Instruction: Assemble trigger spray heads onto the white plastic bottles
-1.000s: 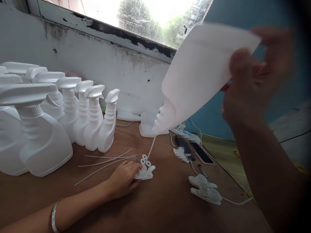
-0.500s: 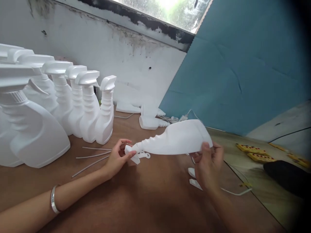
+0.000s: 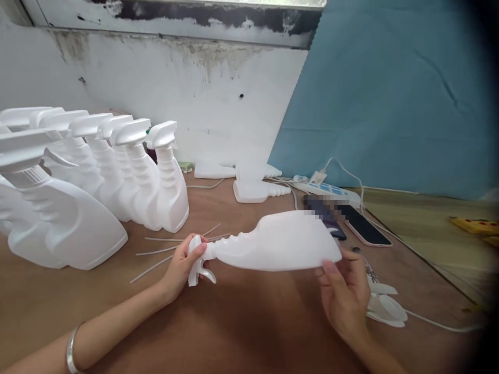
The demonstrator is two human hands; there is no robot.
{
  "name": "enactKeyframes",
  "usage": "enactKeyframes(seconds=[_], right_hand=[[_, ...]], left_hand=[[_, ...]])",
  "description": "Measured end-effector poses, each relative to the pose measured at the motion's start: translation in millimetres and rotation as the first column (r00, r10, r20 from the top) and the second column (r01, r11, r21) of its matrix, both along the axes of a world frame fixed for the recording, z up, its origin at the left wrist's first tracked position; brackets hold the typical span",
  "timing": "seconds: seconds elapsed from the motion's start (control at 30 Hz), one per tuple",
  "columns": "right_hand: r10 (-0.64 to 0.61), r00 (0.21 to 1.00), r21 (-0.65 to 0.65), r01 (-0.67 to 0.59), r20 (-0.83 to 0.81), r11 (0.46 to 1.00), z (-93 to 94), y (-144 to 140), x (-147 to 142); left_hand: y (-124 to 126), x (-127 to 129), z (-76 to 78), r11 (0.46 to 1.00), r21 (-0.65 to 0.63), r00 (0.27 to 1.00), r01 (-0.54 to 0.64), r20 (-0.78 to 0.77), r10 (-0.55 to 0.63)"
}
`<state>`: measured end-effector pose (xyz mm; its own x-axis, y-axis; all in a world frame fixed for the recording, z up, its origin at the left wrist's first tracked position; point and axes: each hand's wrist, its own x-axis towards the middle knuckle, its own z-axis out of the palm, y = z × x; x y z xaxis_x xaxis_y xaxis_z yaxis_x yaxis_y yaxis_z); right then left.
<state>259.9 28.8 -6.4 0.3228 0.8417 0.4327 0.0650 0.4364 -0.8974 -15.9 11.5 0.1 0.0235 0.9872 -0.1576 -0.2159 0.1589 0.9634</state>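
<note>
Left hand (image 3: pixel 180 270) pinches the spray head (image 3: pixel 196 267) at one end of the bottle (image 3: pixel 278 241); right hand (image 3: pixel 346 296), partly hidden behind, pinches the other.

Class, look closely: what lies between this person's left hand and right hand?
A white bottle, held sideways, spans the stretch in the head view: the left hand grips the spray head at its neck, the right hand holds its base.

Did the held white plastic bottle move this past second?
Yes, downward: the white plastic bottle, raised across the peeling black-and-white window frame a second ago, is now sideways well below it.
</note>
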Motion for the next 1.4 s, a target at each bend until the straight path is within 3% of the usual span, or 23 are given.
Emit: enactKeyframes(seconds=[0.13,0.3,0.5,0.7,0.8,0.9,1.0,1.13,1.4], right_hand=[[0.136,0.991,0.052,-0.135,-0.013,0.989,5.7,-5.7,-8.2],[-0.016,0.991,0.127,-0.001,0.135,0.992,6.1,-2.4,3.5],[-0.053,0.993,0.135,0.039,0.101,0.990,1.0,8.9,16.7],[0.122,0.988,0.174,-0.137,0.091,0.975,0.4,1.1,5.8],[0.048,0.971,0.137,-0.082,0.234,0.987,-3.7,-5.5,2.4],[-0.070,0.906,0.113,0.025,0.417,0.993,-8.3,-6.7,2.7],[-0.170,0.827,0.209,0.065,0.536,0.976,-9.4,-3.8,4.4],[-0.257,0.768,0.359,0.037,0.587,0.932,-6.3,-1.8,6.9],[-0.261,0.734,0.369,0.015,0.627,0.929,-1.3,-3.6,13.1]], left_hand=[[-0.7,-3.1,4.3,1.000,-0.030,1.000,-0.005,-0.030,0.004],[-2.1,-9.4,10.7,0.995,-0.096,0.998,-0.034,-0.047,0.030],[-1.7,-13.3,8.3,0.997,-0.080,0.999,-0.009,-0.043,0.006],[-1.4,-12.4,8.0,0.997,-0.070,1.000,-0.029,0.007,0.030],[-0.6,-12.4,7.9,0.996,-0.083,1.000,-0.031,-0.002,0.031],[1.5,-13.3,7.4,0.995,-0.093,0.999,-0.044,-0.001,0.044],[3.5,-14.3,7.2,0.993,-0.101,0.998,-0.056,-0.003,0.056],[3.8,-14.9,7.7,0.994,-0.099,0.999,-0.040,-0.005,0.040],[3.3,-17.0,5.7,0.996,-0.076,0.999,-0.048,-0.003,0.048]])
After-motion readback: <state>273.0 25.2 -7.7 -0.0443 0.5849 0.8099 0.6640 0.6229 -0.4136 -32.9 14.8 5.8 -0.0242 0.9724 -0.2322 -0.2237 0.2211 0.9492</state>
